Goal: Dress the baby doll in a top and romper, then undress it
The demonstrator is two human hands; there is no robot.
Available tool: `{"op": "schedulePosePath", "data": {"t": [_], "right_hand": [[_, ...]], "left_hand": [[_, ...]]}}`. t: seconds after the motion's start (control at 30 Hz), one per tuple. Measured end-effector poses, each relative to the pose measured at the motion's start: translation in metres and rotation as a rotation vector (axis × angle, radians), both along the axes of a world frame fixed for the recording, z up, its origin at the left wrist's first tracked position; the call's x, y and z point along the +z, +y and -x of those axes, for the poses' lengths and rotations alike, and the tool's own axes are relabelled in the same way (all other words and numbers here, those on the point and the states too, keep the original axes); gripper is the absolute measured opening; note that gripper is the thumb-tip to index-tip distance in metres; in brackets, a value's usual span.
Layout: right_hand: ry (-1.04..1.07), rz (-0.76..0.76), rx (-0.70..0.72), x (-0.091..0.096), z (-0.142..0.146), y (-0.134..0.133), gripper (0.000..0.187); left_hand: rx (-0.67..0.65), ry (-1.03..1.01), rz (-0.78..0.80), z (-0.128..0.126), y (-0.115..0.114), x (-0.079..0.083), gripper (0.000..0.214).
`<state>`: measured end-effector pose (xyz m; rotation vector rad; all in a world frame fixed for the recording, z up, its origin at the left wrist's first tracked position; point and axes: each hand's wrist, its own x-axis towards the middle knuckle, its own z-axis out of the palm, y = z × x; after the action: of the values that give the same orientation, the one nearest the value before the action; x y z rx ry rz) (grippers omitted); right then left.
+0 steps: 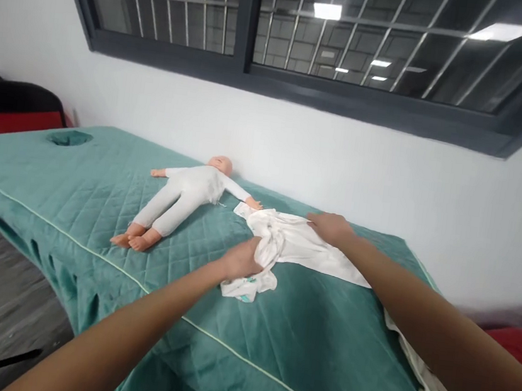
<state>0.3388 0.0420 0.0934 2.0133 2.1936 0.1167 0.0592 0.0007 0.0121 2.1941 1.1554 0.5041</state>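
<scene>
A white cloth garment (pixel 300 241) lies bunched and partly spread on the green quilted bed cover. My left hand (pixel 242 260) is closed on its near, crumpled side, where a part with small green marks hangs toward me. At its far edge my right hand (pixel 332 228) pinches the fabric, fingers closed. Left of the garment a baby doll (pixel 190 190) lies on its back, with a white cloth body, arms spread and bare feet toward me. One doll hand rests beside the garment's far left end.
The bed (pixel 93 200) has a face hole (pixel 71 138) at its left end. Behind it stand a white wall (pixel 296 143) and a barred window (pixel 347 35). Another white cloth (pixel 429 375) lies at the right, partly behind my forearm. Red items (pixel 521 348) sit beyond it.
</scene>
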Motion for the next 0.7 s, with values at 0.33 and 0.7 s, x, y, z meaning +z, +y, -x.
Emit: {"op": "schedulePosePath", "data": {"t": [0.33,0.7], "right_hand": [[0.015,-0.12,0.214,0.044,0.005,-0.113,0.037],[0.461,-0.084,-0.024,0.014,-0.027,-0.212,0.045]], "left_hand": [[0.064,-0.015,-0.532,-0.076,-0.052,0.043,0.064],[-0.21,0.333,-0.857,-0.092,-0.057,0.081,0.018]]}}
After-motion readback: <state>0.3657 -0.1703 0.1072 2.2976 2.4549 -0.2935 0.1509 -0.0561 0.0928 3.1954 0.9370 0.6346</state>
